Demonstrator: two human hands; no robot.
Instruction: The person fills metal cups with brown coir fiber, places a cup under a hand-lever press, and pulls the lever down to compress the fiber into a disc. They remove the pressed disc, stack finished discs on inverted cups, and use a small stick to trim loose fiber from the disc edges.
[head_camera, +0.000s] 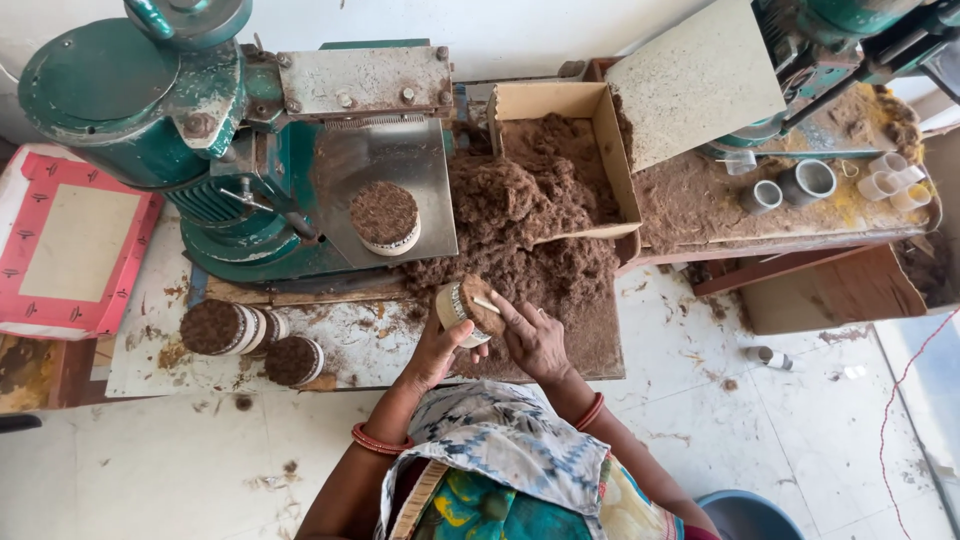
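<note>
The left hand (432, 352) holds a short white cylinder packed with brown fibre (467, 306) in a closed grip. The right hand (532, 340) pinches a thin stick (487, 305) against its fibre top. Beyond the grip lies a loose fibre heap (525, 240); leftward, three filled cylinders (250, 340) rest on the desk (360, 345).

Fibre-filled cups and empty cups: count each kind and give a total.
Fibre-filled cups: 4 (one in the left hand at, one on the machine plate, two lying on the board)
Empty cups on the side tray: 5, as far as shows
Total: 9
</note>
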